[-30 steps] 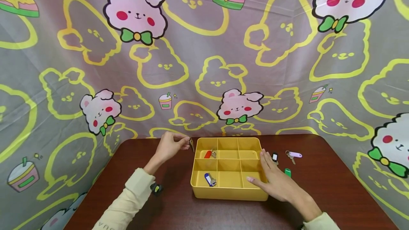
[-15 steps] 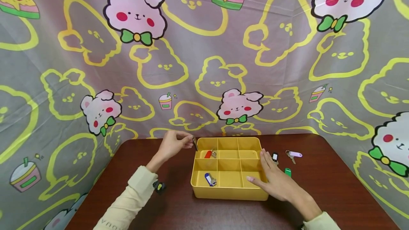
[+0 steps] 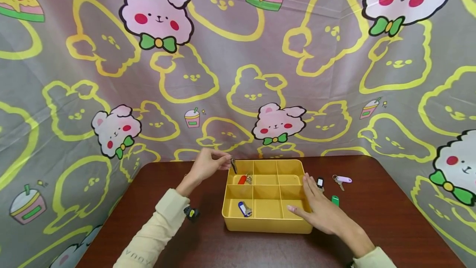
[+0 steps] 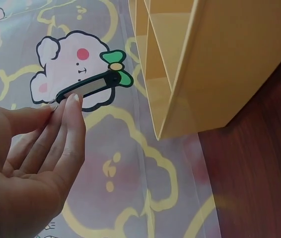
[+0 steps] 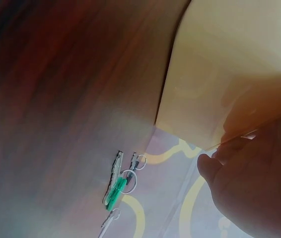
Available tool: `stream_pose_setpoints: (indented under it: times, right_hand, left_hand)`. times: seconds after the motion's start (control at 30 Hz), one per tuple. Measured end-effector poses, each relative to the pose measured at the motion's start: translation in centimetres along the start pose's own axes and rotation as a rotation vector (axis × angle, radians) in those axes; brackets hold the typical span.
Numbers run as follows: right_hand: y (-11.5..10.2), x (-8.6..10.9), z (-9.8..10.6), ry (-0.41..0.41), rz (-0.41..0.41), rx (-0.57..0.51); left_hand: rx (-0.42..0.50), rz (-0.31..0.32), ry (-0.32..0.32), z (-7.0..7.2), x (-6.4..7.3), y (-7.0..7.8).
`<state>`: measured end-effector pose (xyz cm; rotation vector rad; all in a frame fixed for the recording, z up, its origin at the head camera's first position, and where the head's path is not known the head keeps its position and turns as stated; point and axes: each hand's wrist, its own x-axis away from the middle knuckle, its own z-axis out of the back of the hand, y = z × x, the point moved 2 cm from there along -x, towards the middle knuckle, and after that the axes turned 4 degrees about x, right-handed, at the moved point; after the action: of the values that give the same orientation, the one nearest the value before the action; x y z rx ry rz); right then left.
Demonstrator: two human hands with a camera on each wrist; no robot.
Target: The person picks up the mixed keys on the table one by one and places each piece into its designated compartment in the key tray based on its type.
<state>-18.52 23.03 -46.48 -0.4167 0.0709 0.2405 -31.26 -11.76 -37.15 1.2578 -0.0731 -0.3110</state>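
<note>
My left hand pinches a black key tag by its ring end, thumb against fingertips. In the head view the tag hangs over the back-left compartment of a yellow divided box. A red key tag with its key lies in that compartment, and a blue key tag with a key lies in the front-left one. My right hand rests on the box's right rim with its fingers straight, the thumb reaching over the front-right compartment. Whether the held tag carries a key is unclear.
On the brown table right of the box lie a black tag with a white label, a lilac key tag and a green key tag. A patterned cloth hangs behind the table.
My left hand has moved right, bringing the black key tag from just outside the box's left wall to above the back-left compartment. The right hand and the box stay where they were.
</note>
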Motion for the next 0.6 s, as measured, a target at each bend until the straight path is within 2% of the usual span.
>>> stream_pose_setpoints:
  times: [0.3,0.6]
  right_hand:
    - [0.0,0.0,0.0,0.008,0.003,-0.002]
    - [0.0,0.0,-0.1,0.008,0.004,-0.001]
  left_hand:
    - [-0.001,0.026,-0.024,-0.6,-0.4,0.1]
    - [0.009,0.021,-0.059,-1.3,-0.9,0.2]
